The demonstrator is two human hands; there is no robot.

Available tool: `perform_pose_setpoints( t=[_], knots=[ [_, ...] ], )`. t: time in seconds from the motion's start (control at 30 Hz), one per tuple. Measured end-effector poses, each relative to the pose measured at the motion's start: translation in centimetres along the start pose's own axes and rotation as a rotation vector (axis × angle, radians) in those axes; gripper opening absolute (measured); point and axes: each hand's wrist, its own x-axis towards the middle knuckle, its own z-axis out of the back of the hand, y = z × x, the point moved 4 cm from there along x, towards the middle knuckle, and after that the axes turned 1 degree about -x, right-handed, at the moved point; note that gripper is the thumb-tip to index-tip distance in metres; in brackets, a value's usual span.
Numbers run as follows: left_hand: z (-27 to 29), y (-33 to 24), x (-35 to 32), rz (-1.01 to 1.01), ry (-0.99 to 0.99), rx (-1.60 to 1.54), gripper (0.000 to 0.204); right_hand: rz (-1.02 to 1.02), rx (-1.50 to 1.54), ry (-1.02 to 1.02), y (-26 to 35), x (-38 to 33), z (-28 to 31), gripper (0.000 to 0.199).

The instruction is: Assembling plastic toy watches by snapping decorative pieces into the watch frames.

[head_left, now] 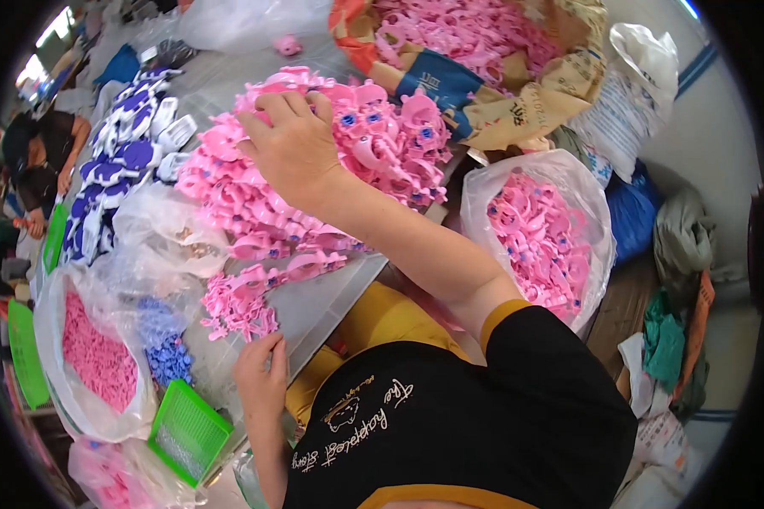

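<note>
Across the middle of the frame, the right hand is reaching out over a big heap of pink plastic pieces on the desk, its fingers curling down onto the top of the heap; whether the grip is clamping on a piece I cannot tell, since the fingertips are sinking among the pieces. At lower centre, the left hand is resting at the desk's near edge, fingers loosely together, just below a small cluster of pink pieces and not gripping anything I can see. To the left of the heap, white and blue plastic pieces are lying in a row. At lower left, a clear bag of small pink bits is sitting beside a pile of blue bits and a green tray. At right, an open plastic bag is holding more pink pieces.
</note>
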Motion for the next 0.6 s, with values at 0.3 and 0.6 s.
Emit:
perform_pose_setpoints(
  t=[0.3, 0.6],
  knots=[
    [0.1, -0.2, -0.7, 0.028, 0.046, 0.015, 0.014, -0.375, -0.236, 0.049, -19.7, 2.3, 3.2, 0.027],
    [0.4, -0.3, -2.4, 0.049, 0.085, 0.038, 0.013, -0.559, -0.612, 0.517, -51.4, -4.6, 2.0, 0.052]
  ],
)
